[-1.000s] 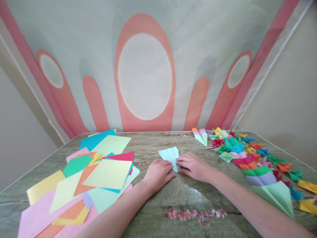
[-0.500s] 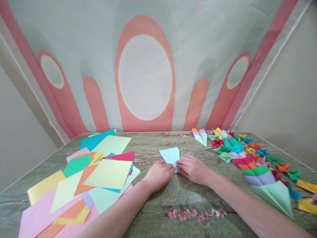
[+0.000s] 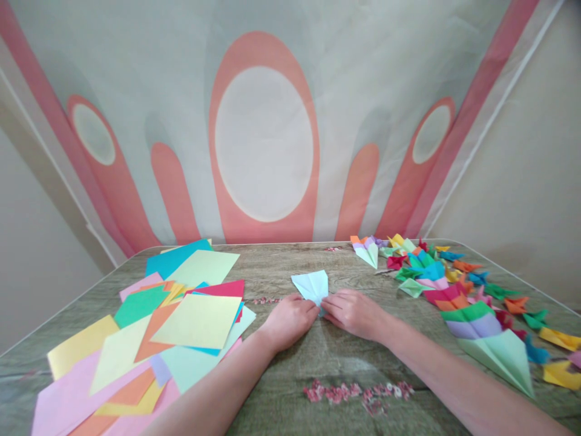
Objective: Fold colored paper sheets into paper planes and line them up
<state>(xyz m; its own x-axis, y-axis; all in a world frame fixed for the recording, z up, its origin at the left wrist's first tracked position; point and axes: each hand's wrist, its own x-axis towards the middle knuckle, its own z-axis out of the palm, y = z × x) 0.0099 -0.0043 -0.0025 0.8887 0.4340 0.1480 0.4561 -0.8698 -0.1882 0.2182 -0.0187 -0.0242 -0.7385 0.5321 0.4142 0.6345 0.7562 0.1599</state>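
A small light-blue folded paper point(image 3: 313, 283) lies on the wooden-patterned table in front of me, its wide end pointing away and its narrow end toward me. My left hand point(image 3: 291, 319) is closed on the lower left side of the paper, fingertips pressed at its narrow end. From the other side my right hand point(image 3: 353, 310) pinches the same narrow end, its fingers nearly touching the left ones. The fingertips hide part of the narrow end.
Loose coloured paper sheets point(image 3: 197, 321) overlap on the left of the table. Along the right lie paper planes point(image 3: 499, 357) in a row and several small folded paper figures point(image 3: 516, 304). A printed pink and grey backdrop point(image 3: 263, 230) stands behind the table's far edge.
The view has shifted very slightly. Both hands stay at the narrow end of the light-blue paper, with the right fingers a touch closer over it.
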